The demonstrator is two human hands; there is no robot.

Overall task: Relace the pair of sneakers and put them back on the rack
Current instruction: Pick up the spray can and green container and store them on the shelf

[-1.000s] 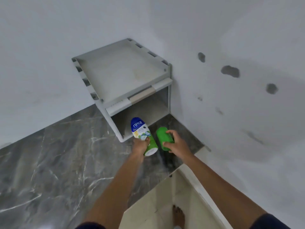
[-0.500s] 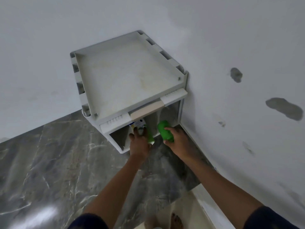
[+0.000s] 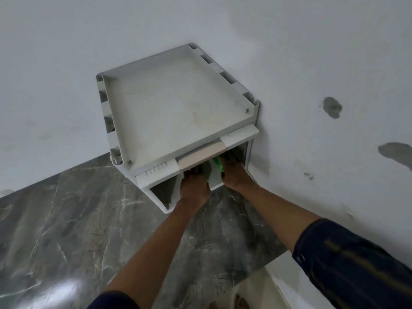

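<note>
No text, label, brand, number or sign can be read anywhere in the frame.

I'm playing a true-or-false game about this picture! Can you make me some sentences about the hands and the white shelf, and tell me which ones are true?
1. Both hands reach into the open space under the top tray of the white rack. True: the left hand and right hand are both at its front opening.
2. A pair of sneakers sits on the top tray. False: nothing lies on the tray, and no sneakers show.
3. Something bright green shows between the hands. True.
4. The rack stands in the middle of the room. False: it stands in a corner against the white wall.
5. The floor is dark and marbled. True.
</note>
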